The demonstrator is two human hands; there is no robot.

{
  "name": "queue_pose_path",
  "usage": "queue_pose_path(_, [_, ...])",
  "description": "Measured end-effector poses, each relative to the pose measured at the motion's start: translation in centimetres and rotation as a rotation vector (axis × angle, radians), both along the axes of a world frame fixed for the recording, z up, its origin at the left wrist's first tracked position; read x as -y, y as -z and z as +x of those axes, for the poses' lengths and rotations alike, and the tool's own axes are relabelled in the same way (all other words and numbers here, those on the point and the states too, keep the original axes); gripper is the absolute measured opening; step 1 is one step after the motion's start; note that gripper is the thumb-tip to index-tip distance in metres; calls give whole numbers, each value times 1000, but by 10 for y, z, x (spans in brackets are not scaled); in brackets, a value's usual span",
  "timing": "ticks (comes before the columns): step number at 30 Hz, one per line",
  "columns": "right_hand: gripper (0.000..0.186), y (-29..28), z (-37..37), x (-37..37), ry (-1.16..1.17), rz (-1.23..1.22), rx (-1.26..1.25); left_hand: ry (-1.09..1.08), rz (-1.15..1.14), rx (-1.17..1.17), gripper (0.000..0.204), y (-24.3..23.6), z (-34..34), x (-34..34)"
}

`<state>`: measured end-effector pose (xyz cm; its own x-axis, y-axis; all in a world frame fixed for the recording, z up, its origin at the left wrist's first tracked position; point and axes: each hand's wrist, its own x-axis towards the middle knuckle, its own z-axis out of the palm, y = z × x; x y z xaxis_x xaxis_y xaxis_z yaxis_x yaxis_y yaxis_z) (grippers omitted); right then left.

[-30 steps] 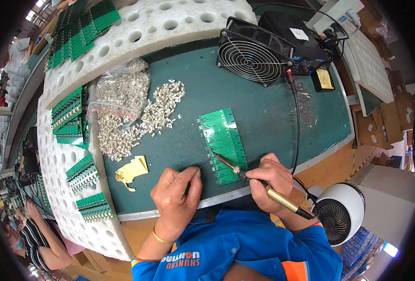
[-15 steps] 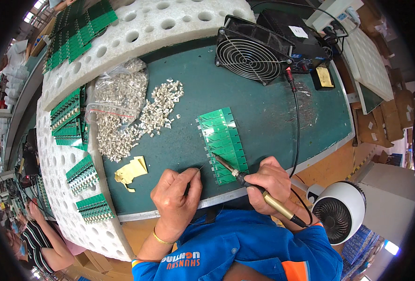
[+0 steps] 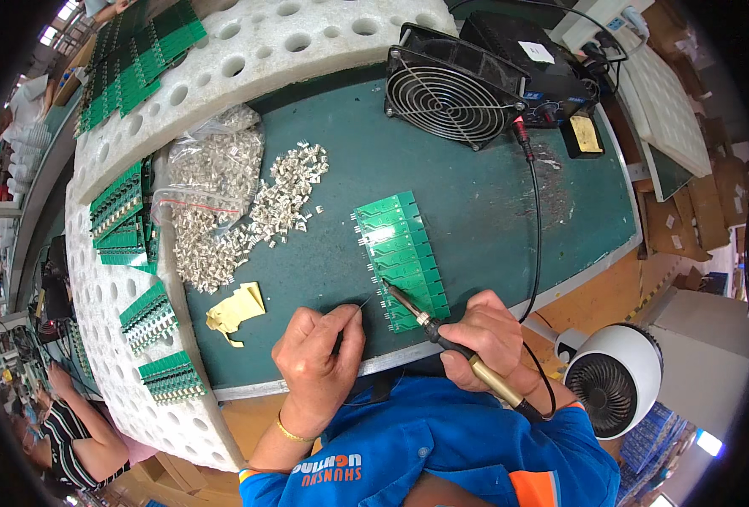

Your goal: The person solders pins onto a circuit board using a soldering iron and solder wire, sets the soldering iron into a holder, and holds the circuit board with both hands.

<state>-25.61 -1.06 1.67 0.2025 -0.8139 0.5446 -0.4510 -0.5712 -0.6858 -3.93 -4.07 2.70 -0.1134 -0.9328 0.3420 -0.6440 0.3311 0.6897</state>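
Note:
A green circuit board panel (image 3: 401,253) lies on the green work surface, with short metal pins along its left edge. My right hand (image 3: 491,334) is closed around a soldering iron (image 3: 496,380), whose gold and black handle slants down to the right. The iron's tip is at the pins on the left side of the panel, toward the near end. Just left of the panel, my left hand (image 3: 319,351) pinches a thin solder wire (image 3: 364,302) between thumb and forefinger. The wire's end points toward the iron's tip; whether they touch is too small to tell.
Small metal connectors (image 3: 286,194) lie heaped beside a clear bag (image 3: 214,165) of them. White perforated foam (image 3: 121,304) carries more boards at the left. A black fan (image 3: 451,93), soldering station (image 3: 535,72) and iron's cord stand far right. Yellow paper (image 3: 237,313) lies near-left.
The soldering iron's tip has shifted slightly nearer along the panel's pin edge, and my right hand has moved a little with it. My left hand stays in place with the wire.

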Motion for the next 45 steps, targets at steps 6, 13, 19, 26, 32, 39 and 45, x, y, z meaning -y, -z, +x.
queue_pose_path(6, [26, 1, -1, -1, 3, -7, -2, 2, 4, 8, 16, 0, 0, 0])
queue_pose_path(13, [26, -2, -1, 1, 4, -1, -3, -1, -12, 19, 16, 0, 0, 1])
queue_pose_path(19, [28, -3, -1, 1, -14, 12, -14, 4, -6, 26, 17, 1, 0, 2])
queue_pose_path(26, [27, -6, 1, -2, -33, 15, -81, 13, 2, 10, 17, 0, -1, 3])
queue_pose_path(32, [29, -3, 0, -3, -3, -26, -76, 16, 1, 21, 17, 0, 0, 4])
queue_pose_path(39, [27, -4, -4, -2, 20, -60, -33, -29, 39, 33, 16, -3, 7, -3])
queue_pose_path(45, [25, -2, -4, -1, 26, -45, -7, -28, 57, 21, 15, -3, 5, -4])
